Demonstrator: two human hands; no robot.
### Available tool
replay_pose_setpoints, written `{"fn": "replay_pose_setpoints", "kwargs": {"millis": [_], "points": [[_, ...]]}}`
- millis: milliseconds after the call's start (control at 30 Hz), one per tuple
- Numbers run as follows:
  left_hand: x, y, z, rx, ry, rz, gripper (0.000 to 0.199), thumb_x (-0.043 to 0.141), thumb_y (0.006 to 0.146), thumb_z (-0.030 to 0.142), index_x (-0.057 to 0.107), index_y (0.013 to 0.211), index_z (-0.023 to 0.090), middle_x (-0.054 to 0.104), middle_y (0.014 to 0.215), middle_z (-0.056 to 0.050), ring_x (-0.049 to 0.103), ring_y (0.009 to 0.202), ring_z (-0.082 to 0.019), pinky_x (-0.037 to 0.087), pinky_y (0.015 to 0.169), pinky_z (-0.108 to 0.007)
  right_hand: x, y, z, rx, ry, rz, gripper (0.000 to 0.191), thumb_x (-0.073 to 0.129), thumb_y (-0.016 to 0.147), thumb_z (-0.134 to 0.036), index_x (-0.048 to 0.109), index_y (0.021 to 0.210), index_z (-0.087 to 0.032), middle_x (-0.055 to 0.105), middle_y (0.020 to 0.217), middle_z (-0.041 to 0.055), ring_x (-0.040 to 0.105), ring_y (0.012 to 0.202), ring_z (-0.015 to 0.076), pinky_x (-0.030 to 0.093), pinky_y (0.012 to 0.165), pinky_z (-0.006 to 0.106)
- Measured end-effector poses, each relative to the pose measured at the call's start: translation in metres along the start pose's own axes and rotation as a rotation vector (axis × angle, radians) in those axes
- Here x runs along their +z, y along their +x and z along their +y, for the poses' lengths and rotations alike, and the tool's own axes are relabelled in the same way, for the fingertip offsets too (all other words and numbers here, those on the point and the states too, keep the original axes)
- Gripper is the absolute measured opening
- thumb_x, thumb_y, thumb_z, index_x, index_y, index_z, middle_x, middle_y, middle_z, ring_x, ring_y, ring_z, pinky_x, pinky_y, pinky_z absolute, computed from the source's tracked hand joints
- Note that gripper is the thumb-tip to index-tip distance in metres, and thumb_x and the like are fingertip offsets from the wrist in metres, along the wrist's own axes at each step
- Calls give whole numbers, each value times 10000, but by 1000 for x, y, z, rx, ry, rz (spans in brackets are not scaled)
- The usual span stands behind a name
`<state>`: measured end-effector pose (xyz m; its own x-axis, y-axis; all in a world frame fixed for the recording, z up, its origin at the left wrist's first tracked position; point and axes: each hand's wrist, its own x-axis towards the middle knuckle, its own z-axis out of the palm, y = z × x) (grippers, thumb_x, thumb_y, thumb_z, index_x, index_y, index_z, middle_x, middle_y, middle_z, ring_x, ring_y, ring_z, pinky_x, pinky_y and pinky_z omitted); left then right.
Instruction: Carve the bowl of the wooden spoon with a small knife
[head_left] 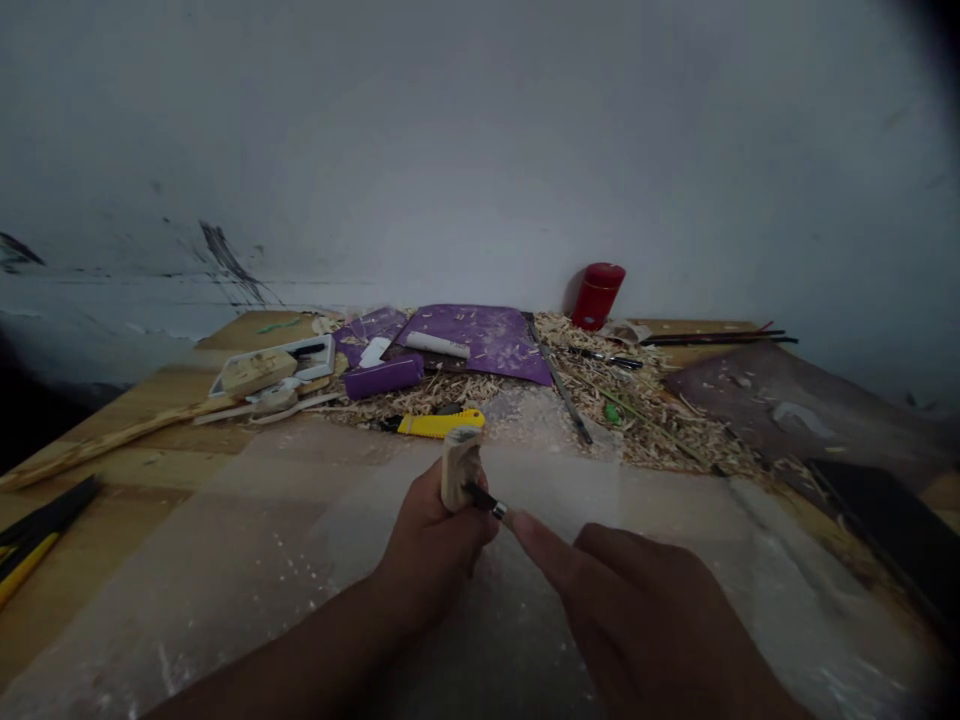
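My left hand (435, 535) is closed around a small pale wood block (456, 470), held upright with its top end sticking out above the fingers. The block's right side looks hollowed or cut. My right hand (637, 590) grips a carving tool (491, 503) with a dark blade and a shiny metal collar. Its handle is mostly hidden in the fingers, and the index finger lies along it. The blade's tip touches the block's right side, close to my left thumb. Just beyond the block, a yellow utility knife (439, 424) lies on the table.
Wood shavings (652, 420) are heaped along the back. Behind are a purple sheet (487, 340), a purple roll (384, 377), a white tray (326, 350) with wood pieces and a red container (598, 297) against the wall. Black-and-yellow pliers-like handles (37, 545) lie left; a dark phone-like slab (885, 525) lies right.
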<state>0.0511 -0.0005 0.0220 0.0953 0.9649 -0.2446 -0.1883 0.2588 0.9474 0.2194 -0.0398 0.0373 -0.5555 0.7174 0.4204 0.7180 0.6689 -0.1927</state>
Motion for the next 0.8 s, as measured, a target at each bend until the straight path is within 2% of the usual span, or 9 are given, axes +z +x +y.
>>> {"fn": "replay_pose_setpoints", "kwargs": {"millis": [267, 433, 500, 633, 800], "points": [[8, -4, 1, -42, -80, 36, 164, 473, 491, 110, 404, 608, 202, 392, 375, 106, 277, 287, -46, 229, 288, -174, 21, -1, -4, -53, 6, 146, 408, 322, 796, -87, 389, 1196, -130, 519, 551, -10, 475, 418, 137, 321, 382, 230], [10, -6, 2, -49, -108, 61, 169, 488, 520, 125, 398, 637, 207, 392, 373, 111, 276, 288, -44, 224, 287, -164, 32, -2, -8, -21, 13, 236, 377, 308, 836, -112, 405, 1200, -134, 541, 601, 15, 509, 490, 150, 371, 436, 244], [13, -8, 0, -71, -89, 27, 144, 507, 548, 144, 398, 621, 202, 383, 358, 105, 281, 286, -46, 222, 284, -163, 32, 0, -9, -16, 46, 254, 364, 316, 848, -115, 410, 1200, -134, 544, 609, 19, 512, 507, 151, 375, 445, 244], [18, -8, -4, -108, -99, 7, 158, 532, 620, 209, 381, 574, 196, 362, 329, 93, 299, 286, -50, 234, 289, -166, 32, 7, -9, 25, 173, 227, 381, 340, 847, -116, 407, 1221, -144, 543, 612, 9, 505, 513, 141, 378, 455, 231], [15, -2, -2, -134, -165, 50, 141, 491, 515, 110, 381, 536, 196, 335, 290, 101, 263, 253, -49, 222, 265, -167, 29, 6, -4, 150, 409, 134, 418, 363, 847, -121, 404, 1253, -214, 579, 710, 3, 548, 618, 132, 430, 580, 248]]}}
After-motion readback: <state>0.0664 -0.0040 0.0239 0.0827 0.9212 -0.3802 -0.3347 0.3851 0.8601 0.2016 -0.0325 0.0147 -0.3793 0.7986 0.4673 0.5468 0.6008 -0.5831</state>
